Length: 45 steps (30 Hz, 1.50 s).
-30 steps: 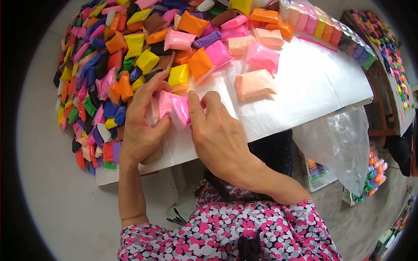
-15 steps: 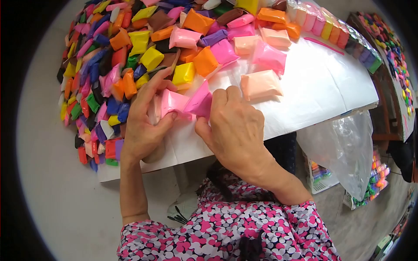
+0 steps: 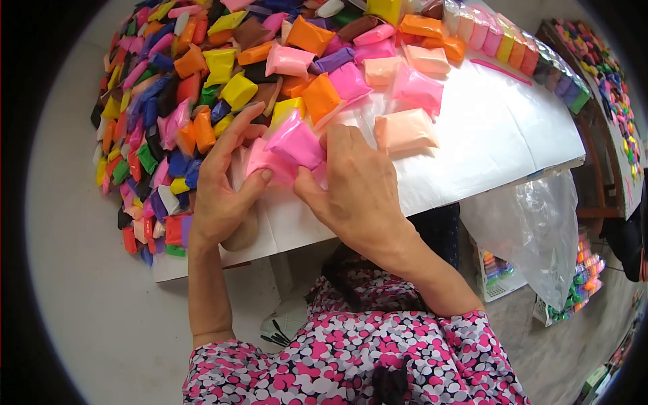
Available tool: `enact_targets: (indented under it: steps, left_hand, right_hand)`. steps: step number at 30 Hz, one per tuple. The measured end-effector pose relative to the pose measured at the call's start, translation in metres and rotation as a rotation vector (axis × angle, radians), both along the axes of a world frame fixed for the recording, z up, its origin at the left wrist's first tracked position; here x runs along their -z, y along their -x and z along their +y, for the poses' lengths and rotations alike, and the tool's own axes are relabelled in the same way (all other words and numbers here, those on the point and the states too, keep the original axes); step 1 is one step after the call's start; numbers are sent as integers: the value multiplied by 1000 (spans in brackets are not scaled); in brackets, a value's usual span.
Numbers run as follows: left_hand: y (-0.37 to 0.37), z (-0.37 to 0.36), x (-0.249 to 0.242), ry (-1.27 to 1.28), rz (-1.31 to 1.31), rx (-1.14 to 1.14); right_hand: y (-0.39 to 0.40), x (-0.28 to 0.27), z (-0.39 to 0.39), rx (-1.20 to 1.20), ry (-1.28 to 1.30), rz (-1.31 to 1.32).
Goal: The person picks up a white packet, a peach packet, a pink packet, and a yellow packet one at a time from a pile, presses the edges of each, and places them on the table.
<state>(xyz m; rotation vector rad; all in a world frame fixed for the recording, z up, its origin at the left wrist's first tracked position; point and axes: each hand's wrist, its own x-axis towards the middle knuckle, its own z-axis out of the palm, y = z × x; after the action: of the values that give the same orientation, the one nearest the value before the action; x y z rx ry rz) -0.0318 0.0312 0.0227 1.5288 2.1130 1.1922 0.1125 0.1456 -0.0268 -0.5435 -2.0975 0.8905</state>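
My left hand (image 3: pixel 226 192) curls around a light pink packet (image 3: pixel 266 160), its thumb pressing on the near side. A paler wrapped piece partly shows behind it, mostly hidden by the fingers. In my right hand (image 3: pixel 364 192), thumb and bent fingers pinch the edge of a brighter pink packet (image 3: pixel 297 143). This one overlaps the light pink packet, tilted upward. Just beyond my hands lie a yellow packet (image 3: pixel 286 110) and an orange packet (image 3: pixel 320 98). To the right of my right hand, a peach packet (image 3: pixel 406 130) rests flat on the white tabletop (image 3: pixel 486 142).
A large pile of coloured packets (image 3: pixel 162 101) covers the table's left and far side. Clear sleeves of packets (image 3: pixel 520 47) lie at the far right edge. Below hangs a clear plastic bag (image 3: pixel 533 229), near baskets (image 3: pixel 496 280) on the floor. Another packet-covered table (image 3: pixel 601 81) stands beyond.
The bright pink packet has swung up and left, so it now lies over the light pink one and shows its broad face. My right hand has shifted slightly left.
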Motion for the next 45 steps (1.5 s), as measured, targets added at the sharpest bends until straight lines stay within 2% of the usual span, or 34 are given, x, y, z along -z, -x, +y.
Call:
enact_targets:
  steps: [7,10,13,16,19,22,28,37,38,40,42,45]
  left_hand:
    - [1,-1,-2,5,-44,17]
    - [1,-1,-2,-3,-67,20]
    - [0,0,-1,-6,-67,16]
    - [1,-1,-2,-16,-61,31]
    - [-1,0,1,-34,48,21]
    - [-4,1,-1,35,135,10]
    - [-6,2,-2,3,196,69]
    - [-11,3,-4,0,546,46]
    - [-11,5,-5,4,554,39]
    - [-13,4,-2,2,555,31]
    - [-16,2,-3,-5,571,30]
    - [-15,-1,-5,-14,582,31]
  right_hand:
    - [-3,-7,2,20,-57,-161]
    - [-1,-7,2,27,-33,-98]
    - [-3,-11,4,-3,-29,-190]
    - [-4,-8,7,-27,73,-142]
    - [-4,-1,13,-57,-24,-71]
    - [-6,-6,13,-77,-12,-165]
    - [-5,-5,10,-51,-62,-223]
    - [-4,-6,18,-108,-90,-250]
    - [-6,-8,17,-144,4,-287]
    - [-9,-9,12,-85,-106,-287]
    - [-9,-19,9,-92,-37,-351]
    - [-3,-13,10,-131,-41,-312]
